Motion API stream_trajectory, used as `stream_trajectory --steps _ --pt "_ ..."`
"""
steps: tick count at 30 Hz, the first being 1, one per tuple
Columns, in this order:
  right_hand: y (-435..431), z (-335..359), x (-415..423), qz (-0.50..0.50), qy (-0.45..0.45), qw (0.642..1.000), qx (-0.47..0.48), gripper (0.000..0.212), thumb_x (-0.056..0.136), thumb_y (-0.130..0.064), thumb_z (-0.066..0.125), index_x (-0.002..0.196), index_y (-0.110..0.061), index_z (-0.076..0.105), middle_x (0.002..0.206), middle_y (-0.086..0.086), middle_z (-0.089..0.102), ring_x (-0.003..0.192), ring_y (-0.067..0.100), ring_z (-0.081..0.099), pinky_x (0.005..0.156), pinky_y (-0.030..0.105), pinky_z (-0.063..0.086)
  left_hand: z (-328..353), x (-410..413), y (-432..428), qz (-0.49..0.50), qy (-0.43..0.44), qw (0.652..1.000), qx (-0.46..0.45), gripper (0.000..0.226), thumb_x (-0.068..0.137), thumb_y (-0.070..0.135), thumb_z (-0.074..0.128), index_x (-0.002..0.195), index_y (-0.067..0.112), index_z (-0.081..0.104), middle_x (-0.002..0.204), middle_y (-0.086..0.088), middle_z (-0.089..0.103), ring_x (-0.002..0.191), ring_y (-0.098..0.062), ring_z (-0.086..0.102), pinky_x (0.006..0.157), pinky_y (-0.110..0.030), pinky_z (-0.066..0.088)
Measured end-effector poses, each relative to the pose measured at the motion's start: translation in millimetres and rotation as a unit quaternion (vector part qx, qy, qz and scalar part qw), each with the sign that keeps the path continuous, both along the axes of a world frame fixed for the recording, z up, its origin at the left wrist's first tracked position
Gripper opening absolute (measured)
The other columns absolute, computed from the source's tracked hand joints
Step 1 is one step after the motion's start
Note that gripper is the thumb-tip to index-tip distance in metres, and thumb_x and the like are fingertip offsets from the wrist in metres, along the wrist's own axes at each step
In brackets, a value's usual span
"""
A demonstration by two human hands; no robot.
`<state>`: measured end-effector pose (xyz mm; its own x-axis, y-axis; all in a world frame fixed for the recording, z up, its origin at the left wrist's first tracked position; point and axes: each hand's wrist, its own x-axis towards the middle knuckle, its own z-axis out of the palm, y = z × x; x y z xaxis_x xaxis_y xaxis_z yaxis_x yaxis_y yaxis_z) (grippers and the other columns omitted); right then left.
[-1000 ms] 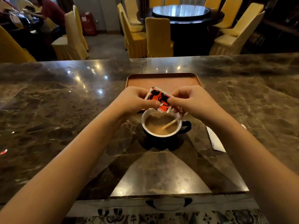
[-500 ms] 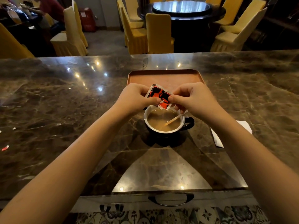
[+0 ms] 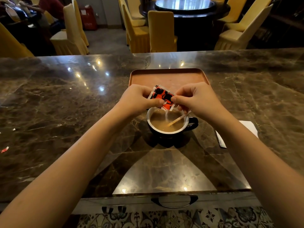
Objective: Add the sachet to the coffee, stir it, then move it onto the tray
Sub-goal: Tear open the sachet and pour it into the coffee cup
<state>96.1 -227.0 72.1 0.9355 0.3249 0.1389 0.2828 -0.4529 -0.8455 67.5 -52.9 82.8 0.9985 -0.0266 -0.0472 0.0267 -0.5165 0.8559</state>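
Note:
A red and black sachet (image 3: 162, 97) is tilted over a dark cup of milky coffee (image 3: 166, 123) on the marble counter. My left hand (image 3: 137, 99) pinches the sachet's left side and my right hand (image 3: 198, 100) pinches its right lower corner. A thin white stream of powder falls from the sachet's low corner into the coffee. A wooden stir stick (image 3: 178, 120) leans in the cup, its upper end under my right hand. The copper-coloured tray (image 3: 167, 76) lies just behind the cup, with nothing visible on it.
A white napkin (image 3: 246, 127) lies right of the cup, partly under my right forearm. Small paper scraps (image 3: 5, 149) lie far left on the counter. Yellow-covered chairs and a round dark table stand beyond the counter's far edge. A drawer handle (image 3: 174, 201) sits below the near edge.
The sachet has tipped lower over the cup and powder now pours from its corner into the coffee. Both hands have stayed on it.

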Motion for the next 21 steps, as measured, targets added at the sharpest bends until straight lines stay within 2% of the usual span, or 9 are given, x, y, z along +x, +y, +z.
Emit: stream_trajectory --steps 4,10,21 --pt "0.3 1.4 -1.5 0.013 0.008 1.0 0.014 0.003 0.08 -0.01 0.067 0.078 -0.01 0.069 0.066 0.006 0.068 0.051 0.007 0.061 0.05 0.014 0.052 0.0 0.6 2.2 0.001 -0.003 1.0 -0.005 0.004 0.074 0.018 0.071 0.075 0.02 0.068 0.083 -0.005 0.072 0.085 -0.022 0.067 0.08 -0.032 0.054" --pt "0.1 2.4 -1.8 0.017 0.022 0.999 0.025 0.003 0.082 -0.009 0.065 0.081 -0.008 0.068 0.066 0.006 0.066 0.049 0.004 0.059 0.049 0.015 0.051 -1.2 1.3 3.1 -0.004 0.018 0.999 -0.028 0.004 0.075 0.018 0.069 0.078 0.021 0.069 0.086 -0.003 0.071 0.087 -0.018 0.066 0.079 -0.029 0.053" --pt "1.4 2.0 -2.3 0.014 0.004 1.0 0.02 0.004 0.081 -0.009 0.066 0.078 -0.01 0.068 0.064 0.004 0.066 0.05 0.007 0.059 0.048 0.013 0.05 -3.0 0.7 1.7 0.007 -0.004 1.0 -0.017 0.005 0.075 0.018 0.07 0.074 0.022 0.068 0.082 -0.001 0.071 0.082 -0.015 0.066 0.08 -0.03 0.052"
